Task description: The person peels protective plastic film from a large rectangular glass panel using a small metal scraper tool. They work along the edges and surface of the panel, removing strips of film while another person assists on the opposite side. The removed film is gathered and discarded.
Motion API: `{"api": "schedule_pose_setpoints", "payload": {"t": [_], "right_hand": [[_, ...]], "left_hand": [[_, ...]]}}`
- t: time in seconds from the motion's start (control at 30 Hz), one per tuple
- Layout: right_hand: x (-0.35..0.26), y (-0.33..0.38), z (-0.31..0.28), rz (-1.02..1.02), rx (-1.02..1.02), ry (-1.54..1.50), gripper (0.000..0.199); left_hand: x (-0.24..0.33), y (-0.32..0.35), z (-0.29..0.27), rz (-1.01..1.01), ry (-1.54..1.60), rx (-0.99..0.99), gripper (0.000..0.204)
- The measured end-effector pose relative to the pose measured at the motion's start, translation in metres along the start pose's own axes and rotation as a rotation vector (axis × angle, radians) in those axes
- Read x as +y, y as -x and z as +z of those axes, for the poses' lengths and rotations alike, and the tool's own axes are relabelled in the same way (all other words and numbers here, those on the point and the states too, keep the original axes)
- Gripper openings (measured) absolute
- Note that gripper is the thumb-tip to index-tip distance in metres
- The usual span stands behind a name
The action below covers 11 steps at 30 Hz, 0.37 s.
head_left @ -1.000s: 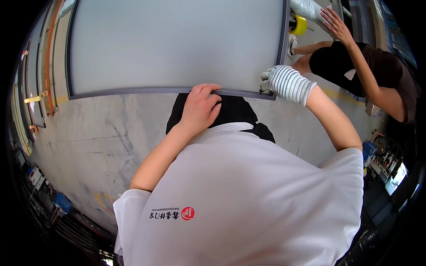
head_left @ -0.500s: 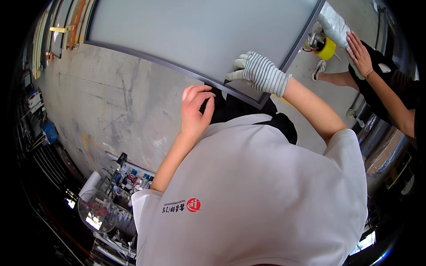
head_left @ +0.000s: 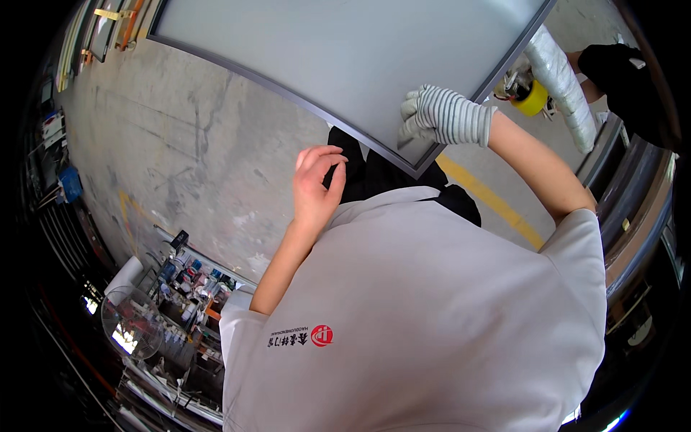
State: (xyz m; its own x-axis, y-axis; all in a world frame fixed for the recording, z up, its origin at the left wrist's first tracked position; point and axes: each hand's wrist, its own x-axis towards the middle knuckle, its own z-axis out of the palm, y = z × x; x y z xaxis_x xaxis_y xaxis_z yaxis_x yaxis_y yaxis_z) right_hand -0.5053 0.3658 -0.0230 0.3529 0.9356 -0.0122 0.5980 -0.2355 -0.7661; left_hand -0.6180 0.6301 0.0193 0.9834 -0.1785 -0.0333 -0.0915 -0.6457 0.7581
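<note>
A large framed panel (head_left: 302,50) with a dark grey frame and a frosted grey pane spans the upper middle, its near corner close to my waist. My right hand (head_left: 446,117), in a white and grey striped glove, rests over the pane just inside that corner. Its fingers are curled in, and whatever they may hold is hidden. My bare left hand (head_left: 317,180) hovers off the frame's near edge, fingers bent and thumb apart, with nothing in it.
A plastic-wrapped roll (head_left: 565,86) and a yellow tape roll (head_left: 531,99) are beyond the panel's right edge, beside a person in black (head_left: 622,90). A cluttered workbench (head_left: 191,288) with a round fan (head_left: 132,324) stands at lower left. Long strips (head_left: 129,25) lean at upper left.
My gloved right hand has shifted right across the pane, its fingers curling further in. The panel appears farther right. The other person's hand has left the wrapped roll. My left hand is nearly still.
</note>
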Motion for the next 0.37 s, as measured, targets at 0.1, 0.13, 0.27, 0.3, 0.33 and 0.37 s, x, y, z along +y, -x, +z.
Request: {"api": "schedule_pose_setpoints", "payload": {"t": [0.1,0.13,0.27,0.3,0.33,0.37], "right_hand": [[-0.008,-0.023,0.010,0.145,0.166,0.224,0.031],[-0.010,-0.030,0.016,0.191,0.203,0.264,0.030],[-0.011,-0.023,0.015,0.176,0.038,0.327,0.035],[-0.010,-0.020,0.016,0.163,-0.032,0.320,0.037],[-0.008,-0.017,0.014,0.152,-0.098,0.320,0.039],[-0.005,-0.013,0.012,0.141,-0.164,0.320,0.042]], "left_hand": [[0.002,0.005,0.003,-0.023,0.020,-0.006,0.007],[0.003,0.006,0.004,-0.031,0.026,-0.012,0.007],[0.004,0.007,0.006,-0.035,0.032,0.002,0.006],[0.003,0.009,0.006,-0.037,0.030,0.006,0.006],[0.003,0.008,0.006,-0.032,0.028,0.011,0.006],[0.003,0.009,0.005,-0.036,0.032,0.001,0.007]]}}
